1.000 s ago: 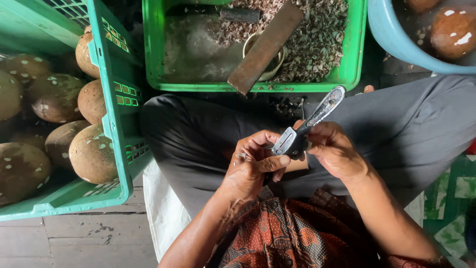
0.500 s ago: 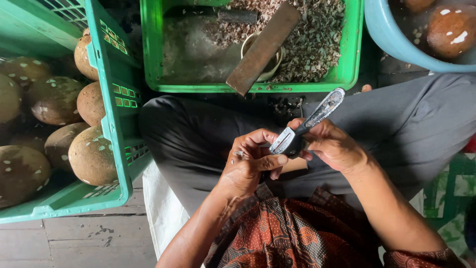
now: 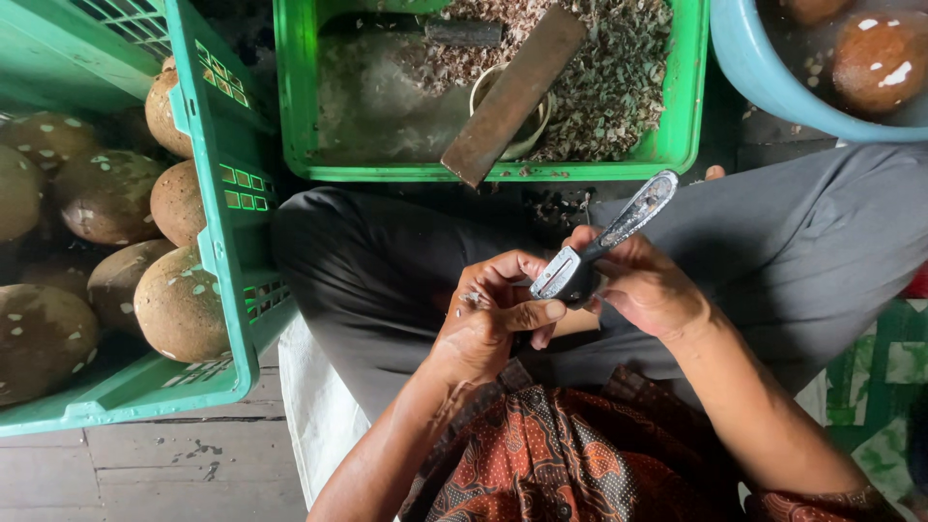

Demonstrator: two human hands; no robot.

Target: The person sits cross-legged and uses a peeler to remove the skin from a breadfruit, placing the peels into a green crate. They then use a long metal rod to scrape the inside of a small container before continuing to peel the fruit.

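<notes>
My right hand grips a metal peeler by its dark head end, the worn silver handle pointing up and to the right. Fingers of my left hand curl against the peeler's blade end, the thumb pressed just below it. Both hands meet over my lap, above dark grey trousers and a patterned brown shirt. Whether anything small lies between the fingers is hidden.
A green crate at the left holds several brown round fruits. Ahead, a second green crate contains peel scraps, a flat brown block and a dark-handled tool. A blue basin with peeled fruit sits top right.
Both hands with the peeler have shifted slightly down and toward me; the grip looks the same.
</notes>
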